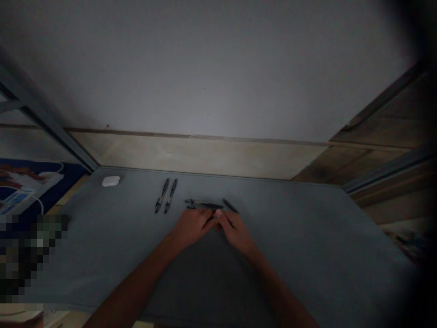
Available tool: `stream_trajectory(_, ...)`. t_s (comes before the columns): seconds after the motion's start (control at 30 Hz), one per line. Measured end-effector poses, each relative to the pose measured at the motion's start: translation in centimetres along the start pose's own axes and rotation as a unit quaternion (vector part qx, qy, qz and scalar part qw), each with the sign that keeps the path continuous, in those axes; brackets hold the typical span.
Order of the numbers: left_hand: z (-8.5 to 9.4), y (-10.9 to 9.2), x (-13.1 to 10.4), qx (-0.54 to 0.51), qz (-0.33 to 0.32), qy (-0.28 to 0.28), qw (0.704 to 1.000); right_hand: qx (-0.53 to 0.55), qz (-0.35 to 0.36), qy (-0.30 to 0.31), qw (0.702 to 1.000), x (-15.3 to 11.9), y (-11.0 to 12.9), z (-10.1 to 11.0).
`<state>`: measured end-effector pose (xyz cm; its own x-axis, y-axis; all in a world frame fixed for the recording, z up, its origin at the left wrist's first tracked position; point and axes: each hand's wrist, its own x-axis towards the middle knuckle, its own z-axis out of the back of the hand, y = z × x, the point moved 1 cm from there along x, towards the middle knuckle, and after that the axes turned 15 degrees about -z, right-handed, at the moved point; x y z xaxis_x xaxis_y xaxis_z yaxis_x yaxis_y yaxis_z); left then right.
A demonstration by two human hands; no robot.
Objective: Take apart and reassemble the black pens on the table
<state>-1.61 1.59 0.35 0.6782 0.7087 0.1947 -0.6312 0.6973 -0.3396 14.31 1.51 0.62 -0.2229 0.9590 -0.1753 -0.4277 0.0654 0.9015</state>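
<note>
My left hand (pixel 191 226) and my right hand (pixel 236 233) meet fingertip to fingertip in the middle of a grey table top (pixel 307 237). Between the fingertips they pinch a small black pen (pixel 212 215), which the fingers mostly hide. Just beyond the fingers lie dark pen pieces (pixel 200 205), and another black pen (pixel 231 206) lies at an angle by the right hand. Two more black pens (pixel 166 196) lie side by side to the left, apart from both hands. The light is dim and fine detail is lost.
A small white rounded case (pixel 111 181) sits near the table's far left corner. A pale wall and a wooden ledge (pixel 191 152) run behind the table. A blue printed sheet (pixel 27 187) lies to the left, and wooden panels (pixel 382 136) stand at the right.
</note>
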Motion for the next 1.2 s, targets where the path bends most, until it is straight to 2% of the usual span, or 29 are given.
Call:
stream_trajectory(0.07,0.1,0.1,0.0,0.009,0.005,-0.010,1.000,0.001,0.002,-0.001,1.000,0.0,-0.3,0.2)
stream_trajectory(0.13,0.2,0.3,0.0,0.003,0.019,-0.028,0.999,-0.005,0.011,-0.037,0.999,0.4,-0.7,0.7)
stream_trajectory(0.2,0.2,0.4,0.0,-0.005,0.037,-0.040,0.999,-0.050,0.025,-0.123,0.991,0.9,-1.3,1.7)
stream_trajectory(0.27,0.2,0.6,0.0,-0.003,0.059,-0.043,0.997,-0.134,0.054,-0.210,0.967,1.6,-2.0,2.7)
stream_trajectory(0.3,0.2,0.7,0.0,0.002,0.069,-0.041,0.997,-0.166,0.061,-0.232,0.957,1.9,-2.4,3.0)
stream_trajectory(0.43,0.3,1.0,-0.1,0.009,0.096,-0.043,0.994,-0.254,0.038,-0.268,0.929,2.5,-3.7,3.6)
stream_trajectory(0.57,0.5,0.9,-0.2,-0.009,0.074,-0.091,0.993,-0.303,0.000,-0.275,0.912,2.5,-4.2,3.3)
stream_trajectory(0.67,0.4,0.9,-0.2,0.001,0.059,-0.105,0.993,-0.313,0.001,-0.278,0.908,2.7,-4.3,3.2)
stream_trajectory(0.77,0.2,0.8,-0.2,0.020,0.049,-0.097,0.994,-0.242,-0.002,-0.283,0.928,2.8,-4.0,3.3)
stream_trajectory(0.93,0.0,0.5,-0.1,0.033,0.033,-0.080,0.996,-0.006,-0.020,-0.243,0.970,2.5,-2.7,3.3)
stream_trajectory(1.07,0.0,0.2,-0.1,0.036,0.024,-0.067,0.997,0.115,-0.034,-0.195,0.973,2.1,-2.1,2.8)
stream_trajectory(1.2,0.1,0.1,-0.2,0.037,0.022,-0.064,0.997,0.274,-0.028,-0.131,0.952,1.9,-1.8,1.9)
